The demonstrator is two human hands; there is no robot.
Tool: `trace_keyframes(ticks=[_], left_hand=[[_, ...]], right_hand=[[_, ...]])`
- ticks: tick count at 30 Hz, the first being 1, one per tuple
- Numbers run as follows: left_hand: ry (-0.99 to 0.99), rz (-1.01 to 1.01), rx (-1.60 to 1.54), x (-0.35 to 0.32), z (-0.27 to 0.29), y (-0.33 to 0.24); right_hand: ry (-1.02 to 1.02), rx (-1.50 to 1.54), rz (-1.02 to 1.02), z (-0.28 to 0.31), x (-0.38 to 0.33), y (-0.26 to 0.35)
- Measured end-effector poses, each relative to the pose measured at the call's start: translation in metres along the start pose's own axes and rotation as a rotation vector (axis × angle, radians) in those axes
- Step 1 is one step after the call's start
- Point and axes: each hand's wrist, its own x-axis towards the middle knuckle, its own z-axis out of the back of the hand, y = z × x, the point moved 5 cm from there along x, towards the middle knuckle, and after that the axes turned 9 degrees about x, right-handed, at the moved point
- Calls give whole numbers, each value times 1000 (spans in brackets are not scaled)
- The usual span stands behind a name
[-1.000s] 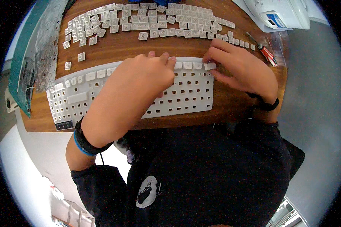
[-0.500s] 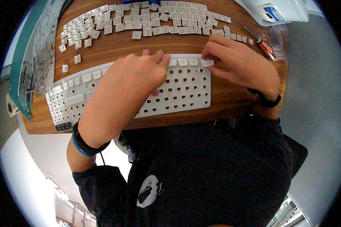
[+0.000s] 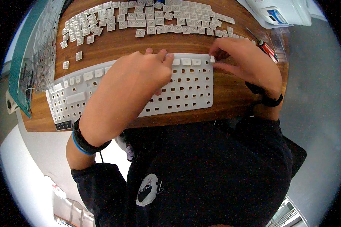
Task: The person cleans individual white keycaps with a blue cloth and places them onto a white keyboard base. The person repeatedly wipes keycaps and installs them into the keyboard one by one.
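A white keyboard panel (image 3: 151, 110) with rows of square holes lies across the near part of the wooden table. Keycaps (image 3: 186, 61) fill parts of its far row. My left hand (image 3: 140, 73) reaches across the panel's middle, fingers at its far edge and thumb on its face, holding it and hiding the part beneath. Beyond the panel's far right corner, my right hand (image 3: 240, 56) pinches a small white keycap (image 3: 212, 59) between thumb and fingers. The keycap is tilted on its side, close to the corner hole; whether it touches the panel I cannot tell.
Many loose keycaps (image 3: 140, 33) lie upside down in rows along the table's far side. A red-handled screwdriver (image 3: 268, 51) lies at the right, by clear plastic. A white container (image 3: 280, 13) stands at the far right; clear sheets (image 3: 47, 56) and a green mat (image 3: 21, 72) stand at left.
My right hand has turned the keycap from flat over the corner to on its side, uncovering the corner hole. My left hand stays on the panel. The view has shifted slightly.
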Motion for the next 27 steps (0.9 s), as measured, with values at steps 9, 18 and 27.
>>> trace_keyframes(ticks=[9, 18, 27], left_hand=[[9, -4, 52, -1, -1, 1], [20, -24, 76, -1, -2, 1], [-11, -25, 81, 1, 0, -2]], right_hand=[[7, -51, 15, -5, 4, 13], [-42, -142, 113, -10, 5, 23], [-76, -236, 59, -14, 3, 32]])
